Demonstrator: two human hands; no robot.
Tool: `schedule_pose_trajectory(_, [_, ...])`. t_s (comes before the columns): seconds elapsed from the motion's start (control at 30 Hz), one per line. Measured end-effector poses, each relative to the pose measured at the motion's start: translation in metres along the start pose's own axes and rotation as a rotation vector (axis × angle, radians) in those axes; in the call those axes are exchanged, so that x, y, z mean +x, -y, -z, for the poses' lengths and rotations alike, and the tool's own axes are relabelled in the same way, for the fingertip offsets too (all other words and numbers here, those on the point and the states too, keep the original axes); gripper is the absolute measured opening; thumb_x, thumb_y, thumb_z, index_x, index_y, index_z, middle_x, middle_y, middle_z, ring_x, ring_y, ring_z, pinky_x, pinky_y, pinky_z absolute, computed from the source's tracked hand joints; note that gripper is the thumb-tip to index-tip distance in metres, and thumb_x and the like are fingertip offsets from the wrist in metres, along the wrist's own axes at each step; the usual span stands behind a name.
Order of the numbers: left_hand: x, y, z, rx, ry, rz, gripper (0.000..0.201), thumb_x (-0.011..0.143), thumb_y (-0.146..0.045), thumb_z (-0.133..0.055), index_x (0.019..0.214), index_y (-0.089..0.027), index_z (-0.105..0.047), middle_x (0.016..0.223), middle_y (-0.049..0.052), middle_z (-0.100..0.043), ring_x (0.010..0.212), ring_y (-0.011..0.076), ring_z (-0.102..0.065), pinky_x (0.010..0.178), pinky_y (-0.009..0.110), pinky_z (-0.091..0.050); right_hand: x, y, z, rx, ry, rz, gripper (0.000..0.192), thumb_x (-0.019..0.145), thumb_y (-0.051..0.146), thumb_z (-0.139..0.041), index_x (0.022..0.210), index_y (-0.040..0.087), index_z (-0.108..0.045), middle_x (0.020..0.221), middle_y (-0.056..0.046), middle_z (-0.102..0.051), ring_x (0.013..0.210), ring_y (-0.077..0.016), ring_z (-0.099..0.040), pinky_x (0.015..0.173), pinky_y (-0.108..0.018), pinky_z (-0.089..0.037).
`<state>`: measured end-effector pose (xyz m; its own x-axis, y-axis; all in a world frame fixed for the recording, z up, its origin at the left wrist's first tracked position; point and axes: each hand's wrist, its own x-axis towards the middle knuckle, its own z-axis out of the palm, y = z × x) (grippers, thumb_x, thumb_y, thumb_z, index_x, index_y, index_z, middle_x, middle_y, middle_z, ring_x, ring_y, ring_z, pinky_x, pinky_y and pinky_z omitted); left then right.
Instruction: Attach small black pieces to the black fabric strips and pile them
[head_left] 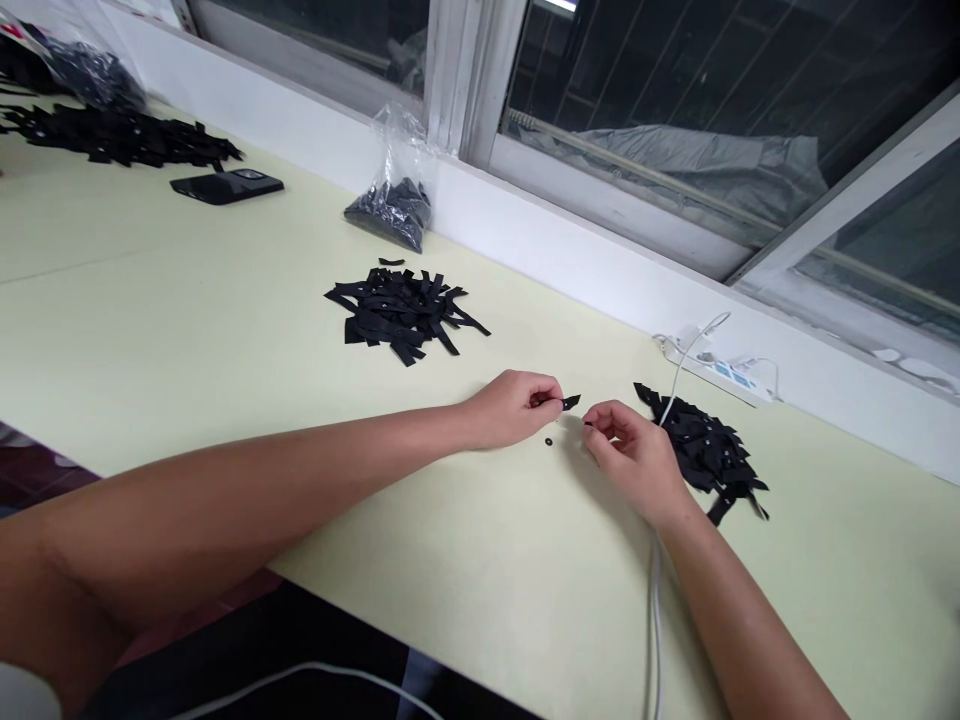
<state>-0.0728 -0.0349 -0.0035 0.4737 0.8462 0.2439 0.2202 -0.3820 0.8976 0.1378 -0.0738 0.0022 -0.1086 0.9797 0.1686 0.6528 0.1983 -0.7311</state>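
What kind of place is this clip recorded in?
Probably a small assembly or piecework bench: piles of black strips on a long table by a window, a bag of small parts, and the left hand pinching one strip.

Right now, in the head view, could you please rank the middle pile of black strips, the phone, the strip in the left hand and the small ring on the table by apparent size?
1. Middle pile of black strips.
2. Phone; it lies farther from the camera, so its true size is unsure.
3. Strip pinched in the left hand.
4. Small ring on the table.
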Motion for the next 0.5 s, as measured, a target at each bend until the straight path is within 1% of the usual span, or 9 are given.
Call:
schedule_pose_trajectory(0.17, [0.0018, 0.0024, 0.0005, -0.008, 0.008, 0.001, 0.020, 0.090, -0.032, -0.055, 0.088, -0.017, -0.068, 0.076, -0.001, -0.061, 0.069, 0.0118, -0.049, 0.064, 0.026, -0.039, -0.0007, -0.0017, -0.0010, -0.005, 0.038, -0.003, 0.018, 0.088, 0.039, -0.062, 0.095, 0.023, -0.066, 0.075, -0.002, -0.065, 0.062, -0.0150, -0.055, 0.056, -0.027, -0.043])
schedule_pose_trajectory(0.3, [0.0026, 0.0052, -0.0007, -0.024, -0.010, 0.015, 0.020, 0.089, -0.033, -0.057, 0.093, -0.017, -0.069, 0.081, 0.001, -0.066, 0.072, 0.0126, -0.054, 0.068, 0.027, -0.043, -0.0004, -0.0014, -0.0014, -0.035, 0.056, -0.006, 0.019, 0.088, 0.040, -0.061, 0.092, 0.023, -0.068, 0.079, -0.002, -0.068, 0.066, -0.0157, -0.057, 0.060, -0.028, -0.045])
schedule_pose_trajectory(0.37, [0.0030, 0.0066, -0.0011, -0.035, -0.028, 0.025, 0.020, 0.088, -0.032, -0.060, 0.096, -0.016, -0.070, 0.084, 0.002, -0.067, 0.074, 0.0130, -0.056, 0.070, 0.027, -0.044, -0.0006, 0.0003, -0.0011, -0.071, 0.060, 0.002, 0.019, 0.088, 0.041, -0.061, 0.091, 0.023, -0.069, 0.081, -0.002, -0.068, 0.067, -0.0158, -0.058, 0.060, -0.028, -0.045])
schedule_pose_trajectory(0.5, [0.0038, 0.0091, -0.0014, -0.042, -0.029, 0.026, 0.019, 0.087, -0.029, -0.061, 0.099, -0.017, -0.069, 0.084, 0.001, -0.065, 0.073, 0.0122, -0.057, 0.071, 0.027, -0.046, -0.0012, 0.0035, -0.0004, -0.148, 0.065, -0.008, 0.021, 0.088, 0.043, -0.062, 0.088, 0.023, -0.070, 0.078, -0.001, -0.069, 0.062, -0.0143, -0.056, 0.058, -0.027, -0.043])
